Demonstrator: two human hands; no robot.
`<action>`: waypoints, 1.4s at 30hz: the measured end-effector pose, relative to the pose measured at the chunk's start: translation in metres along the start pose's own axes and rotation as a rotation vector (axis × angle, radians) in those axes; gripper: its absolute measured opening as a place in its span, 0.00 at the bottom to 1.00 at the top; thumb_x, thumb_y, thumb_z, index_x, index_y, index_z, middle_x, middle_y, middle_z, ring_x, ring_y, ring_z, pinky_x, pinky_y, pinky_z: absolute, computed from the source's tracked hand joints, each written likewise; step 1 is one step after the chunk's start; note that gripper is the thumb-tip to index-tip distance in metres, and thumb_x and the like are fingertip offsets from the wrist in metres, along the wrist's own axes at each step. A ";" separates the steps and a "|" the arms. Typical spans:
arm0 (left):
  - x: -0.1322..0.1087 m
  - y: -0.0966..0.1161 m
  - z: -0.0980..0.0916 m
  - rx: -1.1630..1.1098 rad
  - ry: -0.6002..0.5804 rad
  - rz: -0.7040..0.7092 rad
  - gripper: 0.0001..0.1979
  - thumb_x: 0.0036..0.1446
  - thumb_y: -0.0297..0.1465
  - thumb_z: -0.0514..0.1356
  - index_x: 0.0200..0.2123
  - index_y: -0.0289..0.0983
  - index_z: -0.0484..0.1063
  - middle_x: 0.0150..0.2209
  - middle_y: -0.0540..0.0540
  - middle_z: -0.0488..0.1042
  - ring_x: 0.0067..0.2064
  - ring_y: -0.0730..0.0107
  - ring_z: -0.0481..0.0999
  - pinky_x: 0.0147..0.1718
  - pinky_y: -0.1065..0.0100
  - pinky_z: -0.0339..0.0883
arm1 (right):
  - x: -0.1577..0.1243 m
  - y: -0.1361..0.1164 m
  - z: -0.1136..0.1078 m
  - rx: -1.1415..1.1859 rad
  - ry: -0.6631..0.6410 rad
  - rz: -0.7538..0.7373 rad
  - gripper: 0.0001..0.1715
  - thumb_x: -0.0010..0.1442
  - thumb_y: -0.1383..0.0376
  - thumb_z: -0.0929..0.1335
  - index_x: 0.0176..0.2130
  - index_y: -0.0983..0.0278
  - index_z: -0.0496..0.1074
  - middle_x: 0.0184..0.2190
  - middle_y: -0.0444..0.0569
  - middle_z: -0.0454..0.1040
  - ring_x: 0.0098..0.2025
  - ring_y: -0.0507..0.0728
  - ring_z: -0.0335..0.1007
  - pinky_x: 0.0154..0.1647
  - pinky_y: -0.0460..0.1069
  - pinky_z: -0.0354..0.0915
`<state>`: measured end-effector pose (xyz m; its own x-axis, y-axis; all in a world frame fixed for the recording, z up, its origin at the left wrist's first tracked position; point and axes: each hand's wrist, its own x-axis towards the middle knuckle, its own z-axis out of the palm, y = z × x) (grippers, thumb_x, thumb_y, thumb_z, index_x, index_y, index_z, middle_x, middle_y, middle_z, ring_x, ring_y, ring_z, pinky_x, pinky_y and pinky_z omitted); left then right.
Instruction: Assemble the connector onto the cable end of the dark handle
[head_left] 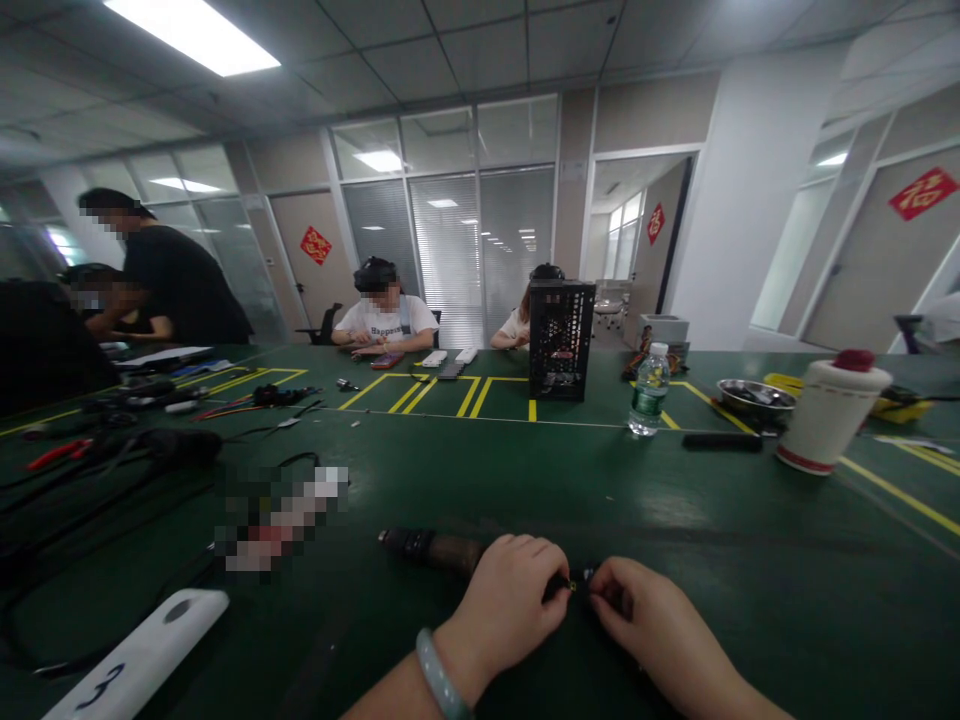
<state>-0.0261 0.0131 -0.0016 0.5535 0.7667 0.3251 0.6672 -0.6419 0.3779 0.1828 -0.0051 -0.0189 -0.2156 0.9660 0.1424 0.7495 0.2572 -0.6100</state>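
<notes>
My left hand (514, 590), with a pale bangle (441, 672) on its wrist, is closed in a pinch on a small black piece (556, 586). A tiny yellow bit (573, 585) shows at the end of that piece. Close by on the right, my right hand (649, 610) has thumb and forefinger pressed together beside a small dark end; what it grips is too small to name. A dark cylindrical tool (431, 550) with a brownish middle lies on the table behind my left hand, which hides its right end.
The green table (420, 450) bears a white plate marked 3 (142, 650), black cables (112, 470), red-handled pliers (60, 455), a water bottle (649, 395), a white cup (829, 415), a metal bowl (754, 395) and a black computer case (561, 340). Several people are across the table.
</notes>
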 end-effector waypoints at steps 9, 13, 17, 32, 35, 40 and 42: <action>0.002 -0.002 -0.002 -0.008 -0.021 0.038 0.07 0.57 0.27 0.65 0.39 0.41 0.72 0.39 0.52 0.75 0.42 0.63 0.72 0.43 0.64 0.60 | 0.003 -0.006 0.005 0.030 0.032 -0.030 0.06 0.60 0.67 0.67 0.36 0.59 0.76 0.32 0.42 0.76 0.32 0.55 0.72 0.33 0.46 0.62; 0.003 -0.003 -0.001 -0.022 -0.015 0.046 0.06 0.58 0.27 0.65 0.38 0.41 0.73 0.39 0.53 0.76 0.43 0.64 0.72 0.43 0.64 0.61 | 0.002 -0.005 0.006 0.078 0.005 -0.018 0.05 0.61 0.66 0.68 0.36 0.59 0.76 0.33 0.42 0.77 0.34 0.55 0.73 0.34 0.45 0.63; 0.002 -0.005 0.001 -0.033 -0.009 0.043 0.06 0.57 0.27 0.66 0.37 0.42 0.73 0.40 0.54 0.76 0.43 0.65 0.73 0.44 0.64 0.60 | -0.001 -0.002 0.007 0.126 -0.027 -0.013 0.05 0.62 0.64 0.68 0.37 0.58 0.76 0.34 0.42 0.78 0.36 0.56 0.73 0.37 0.46 0.64; 0.002 -0.003 -0.002 -0.019 -0.022 0.027 0.04 0.60 0.29 0.65 0.38 0.42 0.74 0.40 0.52 0.76 0.43 0.63 0.73 0.44 0.64 0.61 | -0.001 0.000 0.005 0.163 -0.057 0.015 0.09 0.63 0.62 0.67 0.35 0.58 0.78 0.32 0.43 0.79 0.33 0.57 0.74 0.34 0.46 0.65; 0.002 -0.001 -0.003 0.005 -0.043 0.019 0.03 0.61 0.29 0.63 0.39 0.42 0.74 0.40 0.51 0.76 0.44 0.63 0.73 0.45 0.63 0.61 | 0.000 0.004 0.006 0.184 -0.052 0.008 0.09 0.63 0.63 0.67 0.35 0.57 0.78 0.32 0.42 0.79 0.33 0.57 0.75 0.35 0.46 0.65; 0.002 -0.001 -0.002 0.020 -0.038 -0.031 0.06 0.61 0.31 0.64 0.42 0.42 0.72 0.40 0.51 0.75 0.44 0.63 0.73 0.44 0.64 0.62 | 0.001 0.006 0.007 0.174 -0.037 0.000 0.09 0.62 0.63 0.67 0.35 0.58 0.78 0.32 0.42 0.79 0.33 0.56 0.75 0.34 0.46 0.65; 0.002 -0.001 -0.001 0.010 -0.030 -0.033 0.06 0.60 0.31 0.65 0.40 0.41 0.72 0.39 0.51 0.75 0.43 0.63 0.73 0.44 0.64 0.62 | 0.001 0.004 0.006 0.142 -0.037 0.000 0.09 0.62 0.64 0.67 0.35 0.58 0.78 0.31 0.42 0.78 0.32 0.56 0.74 0.33 0.46 0.64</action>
<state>-0.0265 0.0154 -0.0008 0.5454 0.7877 0.2865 0.6905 -0.6160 0.3790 0.1822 -0.0028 -0.0260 -0.2408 0.9637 0.1153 0.6538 0.2489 -0.7146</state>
